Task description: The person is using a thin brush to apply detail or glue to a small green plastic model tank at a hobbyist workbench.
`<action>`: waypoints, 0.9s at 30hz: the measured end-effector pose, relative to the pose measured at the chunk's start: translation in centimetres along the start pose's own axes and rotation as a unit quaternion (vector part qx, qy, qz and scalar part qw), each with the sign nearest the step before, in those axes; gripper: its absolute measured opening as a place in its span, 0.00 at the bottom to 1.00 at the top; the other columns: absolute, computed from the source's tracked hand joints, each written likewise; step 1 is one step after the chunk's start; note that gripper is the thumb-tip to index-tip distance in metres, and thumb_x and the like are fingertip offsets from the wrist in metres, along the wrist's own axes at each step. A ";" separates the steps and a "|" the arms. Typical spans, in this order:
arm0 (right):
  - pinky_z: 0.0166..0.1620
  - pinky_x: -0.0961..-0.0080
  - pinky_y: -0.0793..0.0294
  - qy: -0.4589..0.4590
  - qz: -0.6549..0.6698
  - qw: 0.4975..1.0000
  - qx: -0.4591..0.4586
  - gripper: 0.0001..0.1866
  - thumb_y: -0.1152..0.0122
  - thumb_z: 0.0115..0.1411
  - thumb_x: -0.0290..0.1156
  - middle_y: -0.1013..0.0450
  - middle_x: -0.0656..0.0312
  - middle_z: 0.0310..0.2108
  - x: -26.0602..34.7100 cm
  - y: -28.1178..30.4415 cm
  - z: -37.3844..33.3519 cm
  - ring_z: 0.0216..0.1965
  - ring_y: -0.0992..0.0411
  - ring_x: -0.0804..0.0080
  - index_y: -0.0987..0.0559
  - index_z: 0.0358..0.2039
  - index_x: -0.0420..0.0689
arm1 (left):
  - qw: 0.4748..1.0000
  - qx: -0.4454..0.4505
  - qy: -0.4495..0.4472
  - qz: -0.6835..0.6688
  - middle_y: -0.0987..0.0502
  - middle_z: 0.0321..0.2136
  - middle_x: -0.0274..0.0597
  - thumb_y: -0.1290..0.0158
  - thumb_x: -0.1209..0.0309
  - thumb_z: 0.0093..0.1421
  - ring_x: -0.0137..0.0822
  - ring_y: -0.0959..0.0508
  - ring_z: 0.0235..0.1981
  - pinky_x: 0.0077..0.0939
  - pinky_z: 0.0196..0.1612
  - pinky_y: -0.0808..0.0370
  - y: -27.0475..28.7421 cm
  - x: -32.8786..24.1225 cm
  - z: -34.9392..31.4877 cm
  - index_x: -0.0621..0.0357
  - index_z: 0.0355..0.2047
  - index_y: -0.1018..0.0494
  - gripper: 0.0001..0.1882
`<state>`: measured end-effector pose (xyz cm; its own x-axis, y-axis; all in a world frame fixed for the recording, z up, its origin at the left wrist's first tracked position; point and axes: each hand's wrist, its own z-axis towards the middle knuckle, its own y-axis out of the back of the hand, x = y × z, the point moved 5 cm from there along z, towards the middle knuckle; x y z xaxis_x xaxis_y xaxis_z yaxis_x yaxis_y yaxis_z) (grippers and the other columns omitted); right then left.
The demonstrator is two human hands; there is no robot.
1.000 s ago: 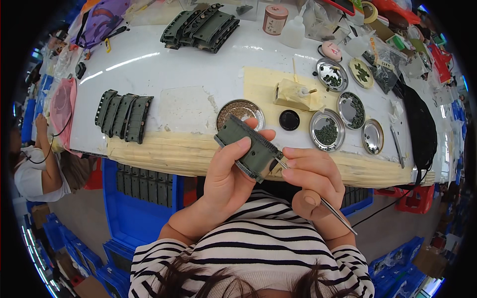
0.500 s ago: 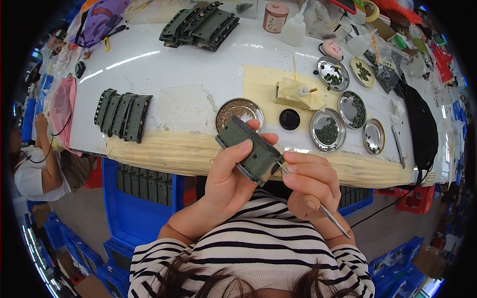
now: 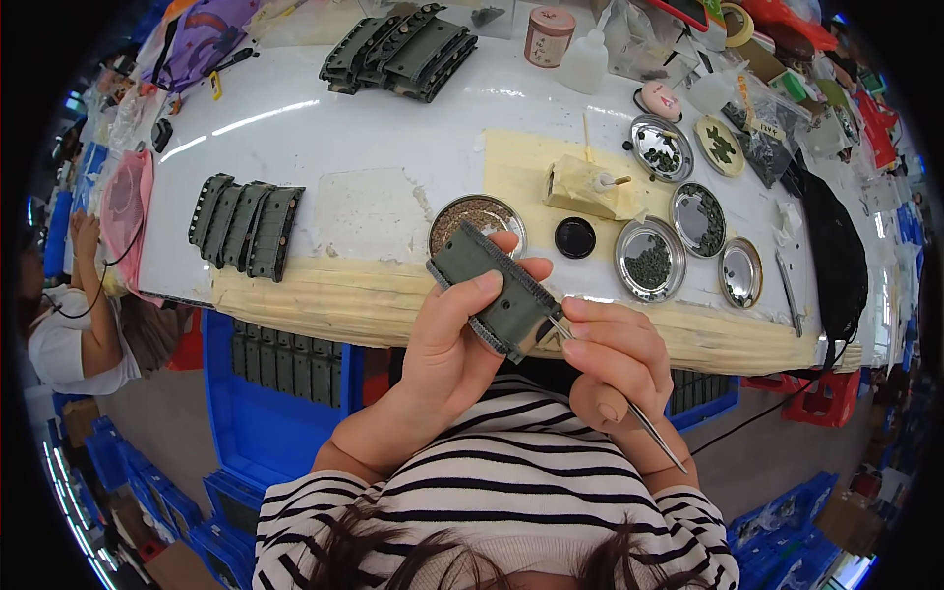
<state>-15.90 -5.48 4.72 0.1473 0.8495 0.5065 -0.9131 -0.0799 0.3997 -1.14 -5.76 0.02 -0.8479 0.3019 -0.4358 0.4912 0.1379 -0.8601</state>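
My left hand [image 3: 444, 339] holds a dark green plastic model part [image 3: 480, 275], shaped like a small vehicle hull with toothed long edges. It is tilted over the table's front edge, thumb on top and fingers behind. In my right hand [image 3: 621, 362] are metal tweezers [image 3: 656, 435], their tips at the part's near right end and their back end slanting down to the right. Whether the tips pinch a tiny piece is too small to tell. Just behind the part stands a metal dish [image 3: 434, 236] of brown bits, partly covered by it.
Similar green parts [image 3: 246, 228] lie at left and more [image 3: 398, 51] at the back. To the right are a tape-covered block [image 3: 593, 194], a black round cap [image 3: 575, 237], several dishes of small green pieces and another pair of tweezers [image 3: 790, 292]. A blue crate [image 3: 261, 428] sits below.
The view has shifted slightly. Both hands keep their hold, and the tweezers' tips stay at the part's end with only a slight turn of the tool.
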 end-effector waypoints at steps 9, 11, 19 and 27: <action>0.45 0.66 0.23 -0.010 0.000 1.000 -0.028 0.17 0.50 0.65 0.39 0.30 0.54 0.41 -0.1 -0.4 -0.4 0.47 0.26 0.53 0.26 0.45 0.37 | 0.999 0.020 -0.006 -0.046 0.27 0.48 0.49 0.55 0.69 0.63 0.37 0.25 0.46 0.34 0.50 0.27 0.1 0.4 0.0 0.55 0.55 0.39 0.20; 0.45 0.66 0.23 -0.006 0.005 1.000 -0.026 0.18 0.51 0.65 0.39 0.30 0.54 0.41 -0.1 -0.4 -0.4 0.46 0.26 0.53 0.26 0.45 0.37 | 0.998 0.024 -0.006 -0.049 0.27 0.48 0.49 0.54 0.69 0.63 0.37 0.25 0.46 0.34 0.50 0.26 0.1 0.3 0.0 0.55 0.55 0.39 0.19; 0.45 0.67 0.22 -0.004 0.007 0.999 -0.032 0.18 0.51 0.66 0.40 0.30 0.53 0.41 -0.1 -0.4 -0.5 0.45 0.26 0.52 0.26 0.43 0.37 | 0.999 0.020 0.003 -0.034 0.27 0.47 0.49 0.54 0.69 0.63 0.37 0.25 0.46 0.34 0.50 0.26 0.1 0.3 0.0 0.55 0.54 0.38 0.19; 0.44 0.67 0.22 0.002 0.016 0.999 -0.050 0.17 0.51 0.66 0.38 0.30 0.54 0.40 -0.1 -0.4 -0.5 0.44 0.25 0.52 0.26 0.44 0.37 | 1.000 -0.003 -0.001 -0.003 0.27 0.47 0.50 0.54 0.69 0.63 0.37 0.24 0.46 0.34 0.50 0.26 0.0 0.2 0.1 0.56 0.55 0.39 0.20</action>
<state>-15.71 -5.29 4.14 0.1156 0.8499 0.5142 -0.9511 -0.0546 0.3041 -1.32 -5.76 -0.10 -0.8509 0.2986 -0.4322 0.4880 0.1449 -0.8607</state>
